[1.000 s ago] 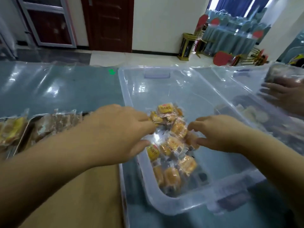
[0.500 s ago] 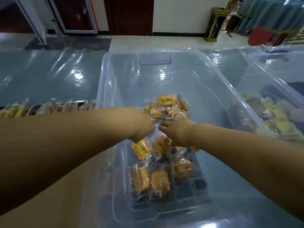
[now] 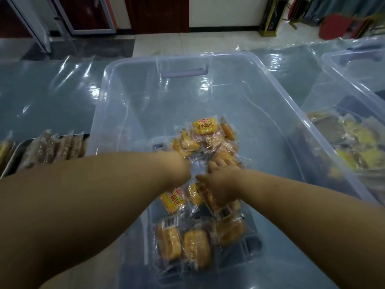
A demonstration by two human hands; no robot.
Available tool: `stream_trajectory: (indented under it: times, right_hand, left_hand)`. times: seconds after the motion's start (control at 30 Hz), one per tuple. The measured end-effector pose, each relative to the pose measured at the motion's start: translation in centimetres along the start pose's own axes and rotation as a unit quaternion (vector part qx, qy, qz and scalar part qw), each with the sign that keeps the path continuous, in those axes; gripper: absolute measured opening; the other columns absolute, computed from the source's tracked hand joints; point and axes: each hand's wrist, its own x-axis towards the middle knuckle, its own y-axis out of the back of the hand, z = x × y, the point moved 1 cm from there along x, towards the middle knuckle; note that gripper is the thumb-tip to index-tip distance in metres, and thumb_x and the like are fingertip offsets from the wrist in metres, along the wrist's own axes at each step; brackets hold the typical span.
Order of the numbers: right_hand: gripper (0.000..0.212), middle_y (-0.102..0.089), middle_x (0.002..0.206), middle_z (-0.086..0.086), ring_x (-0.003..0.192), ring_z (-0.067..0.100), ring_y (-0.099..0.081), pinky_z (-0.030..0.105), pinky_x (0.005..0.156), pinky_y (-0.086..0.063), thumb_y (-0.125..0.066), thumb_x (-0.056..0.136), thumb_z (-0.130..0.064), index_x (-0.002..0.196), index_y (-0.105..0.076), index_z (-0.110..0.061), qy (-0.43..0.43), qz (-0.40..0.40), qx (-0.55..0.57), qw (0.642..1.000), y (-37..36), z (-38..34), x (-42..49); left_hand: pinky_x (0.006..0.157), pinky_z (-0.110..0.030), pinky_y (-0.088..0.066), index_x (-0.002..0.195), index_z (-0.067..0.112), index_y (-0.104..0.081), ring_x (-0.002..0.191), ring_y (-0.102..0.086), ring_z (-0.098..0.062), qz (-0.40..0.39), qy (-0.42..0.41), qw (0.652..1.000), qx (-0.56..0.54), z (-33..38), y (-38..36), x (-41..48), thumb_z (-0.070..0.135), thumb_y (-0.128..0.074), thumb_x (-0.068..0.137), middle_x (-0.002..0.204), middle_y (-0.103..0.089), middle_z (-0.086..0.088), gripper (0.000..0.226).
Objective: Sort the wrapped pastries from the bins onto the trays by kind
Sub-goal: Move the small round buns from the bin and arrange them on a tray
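A clear plastic bin [image 3: 277,84] stands in front of me. On its floor lies a loose pile of yellow wrapped pastries [image 3: 205,127]. Both my arms reach into the bin and meet at the pile's middle. My left hand [image 3: 177,165] lies on the packets with its fingers tucked out of sight. My right hand [image 3: 221,183] is curled down over packets and closed around at least one. More packets [image 3: 195,247] lie nearer to me, untouched. At the far left, a metal tray [image 3: 11,163] holds brown wrapped pastries [image 3: 52,149].
A second clear bin [image 3: 341,94] to the right holds yellow and brown wrapped pastries [image 3: 358,138]. A third bin's corner [image 3: 354,57] shows behind it. Shiny plastic sheeting covers the table [image 3: 41,97]. Beyond the table are a tiled floor, doors and stacked chairs.
Both hands have gone from above the bin's near edge deep into the pile and come together. The view has tilted down and closer. Another person's hand at the right bin is out of sight.
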Motion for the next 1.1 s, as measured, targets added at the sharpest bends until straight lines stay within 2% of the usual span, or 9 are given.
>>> stream_trajectory:
  times: [0.2,0.3,0.4,0.53,0.67,0.8,0.93,1.03,1.1]
  right_hand:
    - [0.078,-0.021,0.144,0.011,0.130,0.037,-0.020,0.052,0.100,-0.032,-0.073,0.073,-0.029,0.139,-0.032,-0.028,0.003,0.010,0.041,0.999,0.0,-0.4,-0.1]
    - [0.071,-0.032,0.139,0.007,0.126,0.033,-0.027,0.050,0.098,-0.035,-0.073,0.075,-0.028,0.136,-0.037,-0.024,0.015,0.010,0.044,0.999,0.4,-0.4,-0.3]
    - [0.061,-0.044,0.132,0.005,0.122,0.030,-0.034,0.047,0.095,-0.037,-0.072,0.077,-0.028,0.129,-0.042,-0.022,0.010,0.001,0.043,0.999,0.9,-0.2,-0.4]
    - [0.042,-0.049,0.126,0.004,0.118,0.028,-0.036,0.043,0.090,-0.037,-0.067,0.081,-0.028,0.119,-0.049,-0.023,0.019,0.013,0.038,0.999,1.6,0.0,-0.7]
    - [0.021,-0.046,0.095,-0.001,0.103,0.022,-0.042,0.037,0.079,-0.038,-0.064,0.082,-0.024,0.094,-0.046,-0.027,0.015,0.052,0.084,0.995,2.2,0.3,-0.8]
    - [0.042,-0.054,0.104,0.005,0.099,0.024,-0.050,0.035,0.079,-0.042,-0.064,0.082,-0.025,0.120,-0.046,-0.022,-0.028,0.084,0.103,0.991,2.7,0.9,-0.6]
    - [0.084,-0.057,0.113,0.010,0.089,0.024,-0.052,0.033,0.070,-0.047,-0.070,0.079,-0.024,0.144,-0.018,-0.017,-0.080,0.065,0.148,0.984,2.7,1.4,-0.5]
    - [0.085,-0.055,0.115,0.011,0.098,0.029,-0.056,0.034,0.071,-0.049,-0.075,0.075,-0.027,0.141,-0.022,-0.016,-0.108,0.033,0.184,0.976,2.9,1.6,-0.4]
    - [0.075,-0.054,0.104,0.007,0.095,0.027,-0.057,0.032,0.072,-0.050,-0.075,0.075,-0.031,0.136,-0.034,-0.015,-0.104,0.019,0.166,0.980,3.0,1.6,-0.4]
  left_hand:
    - [0.054,-0.043,-0.038,0.135,0.032,-0.040,0.121,-0.035,-0.040,-0.004,0.008,1.000,-0.010,0.8,0.6,-0.9,0.030,-0.070,0.078,0.147,-0.023,-0.006,0.065]
    - [0.049,-0.038,-0.038,0.133,0.029,-0.044,0.118,-0.040,-0.033,-0.012,-0.014,1.000,0.020,0.9,1.0,-1.0,0.035,-0.068,0.081,0.136,-0.038,-0.006,0.058]
    - [0.076,-0.044,-0.051,0.131,0.020,-0.048,0.113,-0.046,-0.033,-0.041,0.003,0.999,-0.018,0.1,1.3,-1.3,0.030,-0.070,0.080,0.125,-0.050,-0.008,0.056]
    - [0.090,-0.049,-0.046,0.133,0.019,-0.045,0.121,-0.034,-0.032,-0.014,0.056,0.997,-0.051,-1.9,2.0,-2.3,0.032,-0.074,0.077,0.134,-0.041,-0.005,0.064]
    - [0.096,-0.058,-0.039,0.138,0.022,-0.040,0.123,-0.033,-0.040,-0.021,0.123,0.987,-0.106,-2.8,2.1,-2.6,0.021,-0.069,0.082,0.143,-0.028,-0.007,0.063]
    - [0.092,-0.059,-0.042,0.138,0.020,-0.036,0.120,-0.043,-0.042,-0.035,0.161,0.974,-0.155,-2.7,2.2,-2.8,0.013,-0.063,0.086,0.142,-0.034,-0.009,0.059]
    - [0.095,-0.055,-0.044,0.141,0.016,-0.031,0.121,-0.045,-0.040,-0.039,0.194,0.971,-0.136,-3.1,1.8,-3.0,0.021,-0.062,0.088,0.140,-0.039,-0.012,0.063]
    - [0.100,-0.051,-0.040,0.137,0.009,-0.038,0.123,-0.043,-0.039,-0.044,0.240,0.952,-0.182,-3.4,1.0,-2.5,0.026,-0.055,0.092,0.138,-0.039,-0.015,0.051]
    - [0.100,-0.048,-0.040,0.132,0.004,-0.040,0.120,-0.045,-0.040,0.020,0.266,0.929,-0.255,-3.8,0.3,-2.6,0.021,-0.045,0.095,0.134,-0.043,-0.021,0.041]
